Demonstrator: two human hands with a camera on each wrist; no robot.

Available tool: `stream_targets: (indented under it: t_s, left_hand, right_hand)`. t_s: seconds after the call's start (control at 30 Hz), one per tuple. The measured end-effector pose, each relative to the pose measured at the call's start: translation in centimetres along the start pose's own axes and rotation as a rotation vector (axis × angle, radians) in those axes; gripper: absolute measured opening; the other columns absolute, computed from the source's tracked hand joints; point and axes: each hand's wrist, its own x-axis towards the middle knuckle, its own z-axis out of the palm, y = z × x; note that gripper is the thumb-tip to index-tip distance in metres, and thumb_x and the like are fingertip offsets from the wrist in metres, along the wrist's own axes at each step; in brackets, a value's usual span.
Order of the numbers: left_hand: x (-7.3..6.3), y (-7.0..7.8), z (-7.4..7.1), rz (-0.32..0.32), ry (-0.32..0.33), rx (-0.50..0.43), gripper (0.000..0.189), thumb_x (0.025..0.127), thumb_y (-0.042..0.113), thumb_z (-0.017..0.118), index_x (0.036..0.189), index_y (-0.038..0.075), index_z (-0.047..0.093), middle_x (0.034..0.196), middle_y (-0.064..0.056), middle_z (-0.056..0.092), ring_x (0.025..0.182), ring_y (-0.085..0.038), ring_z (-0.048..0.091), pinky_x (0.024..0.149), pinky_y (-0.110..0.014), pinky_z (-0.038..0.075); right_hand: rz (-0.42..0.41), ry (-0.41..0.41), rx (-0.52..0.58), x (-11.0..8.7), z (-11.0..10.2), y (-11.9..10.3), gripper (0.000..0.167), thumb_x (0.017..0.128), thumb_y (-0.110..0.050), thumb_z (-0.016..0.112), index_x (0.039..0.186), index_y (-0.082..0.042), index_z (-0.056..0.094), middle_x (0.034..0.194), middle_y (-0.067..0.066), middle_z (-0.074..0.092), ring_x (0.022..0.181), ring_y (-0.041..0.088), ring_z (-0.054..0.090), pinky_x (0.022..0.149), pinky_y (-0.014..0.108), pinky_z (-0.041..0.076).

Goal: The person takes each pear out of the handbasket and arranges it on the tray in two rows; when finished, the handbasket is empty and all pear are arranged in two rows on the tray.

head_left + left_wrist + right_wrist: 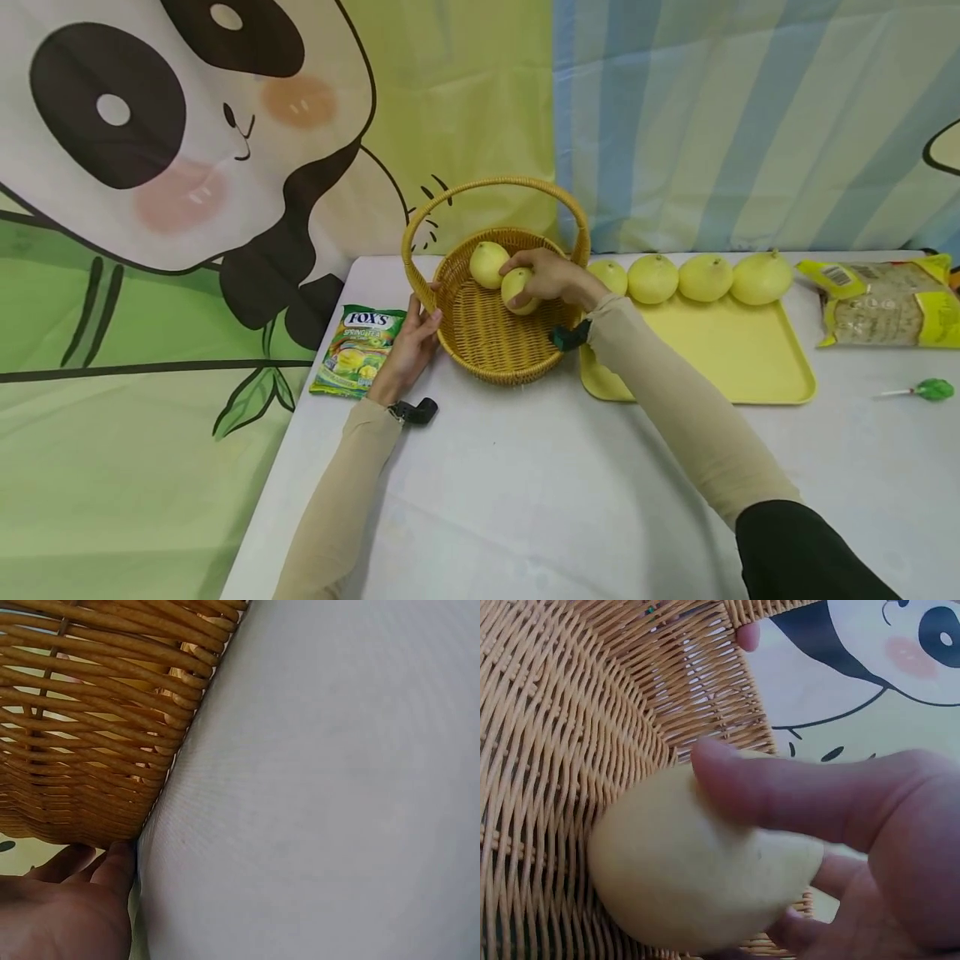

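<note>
A brown wicker basket [491, 337] with a tall arched handle stands on the table. My right hand [551, 275] reaches into it and grips a pale yellow, pomelo-like fruit [519, 292], thumb on one side and fingers round the other. In the right wrist view this smooth fruit [697, 862] lies close against the woven wall. A second such fruit [488, 264] sits inside near the basket's back. My left hand [411, 346] holds the basket's left side by the handle's foot, and one fingertip [748, 636] shows over the rim in the right wrist view.
A yellow tray [720, 358] stands right of the basket, with several matching fruits [705, 277] in a row along its back edge. A green FOX'S candy bag [356, 350] lies at the left. Far right are a clear-and-yellow food packet [881, 304] and a green lollipop [933, 389].
</note>
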Motion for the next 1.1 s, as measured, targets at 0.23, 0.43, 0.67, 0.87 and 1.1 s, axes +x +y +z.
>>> stream_targets:
  t_s: [0.23,0.43,0.67,0.87,1.1]
  left_hand:
    - [0.1,-0.1,0.1,-0.001,0.000,0.002,0.047,0.115,0.015,0.040,0.159,0.027,0.029,0.178,-0.002,0.015,0.163,-0.031,0.016,0.131,-0.046,0.018]
    - [-0.3,-0.3,0.0,-0.022,0.013,0.031,0.049,0.116,0.019,0.039,0.162,0.030,0.026,0.179,-0.001,0.012,0.164,-0.024,0.016,0.134,-0.052,0.009]
    - [0.0,-0.3,0.1,-0.010,0.005,0.039,0.050,0.116,0.020,0.039,0.163,0.030,0.026,0.179,-0.002,0.013,0.164,-0.023,0.016,0.134,-0.051,0.008]
    - [-0.1,-0.4,0.1,-0.003,0.005,0.038,0.051,0.116,0.020,0.039,0.164,0.027,0.023,0.178,-0.005,0.014,0.164,-0.026,0.017,0.134,-0.051,0.008]
    - [0.0,-0.4,0.2,0.003,0.010,0.032,0.053,0.116,0.019,0.039,0.165,0.026,0.021,0.177,-0.005,0.018,0.162,-0.029,0.021,0.132,-0.046,0.014]
  right_hand:
    - [-0.125,-0.035,0.026,-1.4,0.2,0.2,0.065,0.079,-0.013,0.094,0.138,-0.012,0.066,0.146,0.007,0.061,0.132,0.029,0.054,0.113,0.046,0.045]
    - [-0.276,0.026,0.146,-4.1,0.7,0.5,0.061,0.074,-0.015,0.098,0.130,-0.023,0.078,0.137,-0.003,0.072,0.123,0.023,0.065,0.097,0.038,0.057]
    - [-0.386,0.063,0.276,-8.1,0.0,1.8,0.063,0.072,-0.007,0.098,0.132,-0.010,0.077,0.139,0.009,0.072,0.129,0.019,0.065,0.098,0.034,0.060]
    - [-0.418,0.083,0.334,-11.1,-1.9,4.5,0.064,0.073,0.003,0.094,0.133,-0.001,0.073,0.139,0.011,0.072,0.108,0.019,0.075,0.086,0.033,0.064]
    - [-0.488,0.151,0.400,-13.5,-4.3,7.9,0.062,0.077,0.016,0.085,0.136,0.008,0.068,0.137,0.004,0.073,0.108,0.011,0.068,0.070,0.023,0.057]
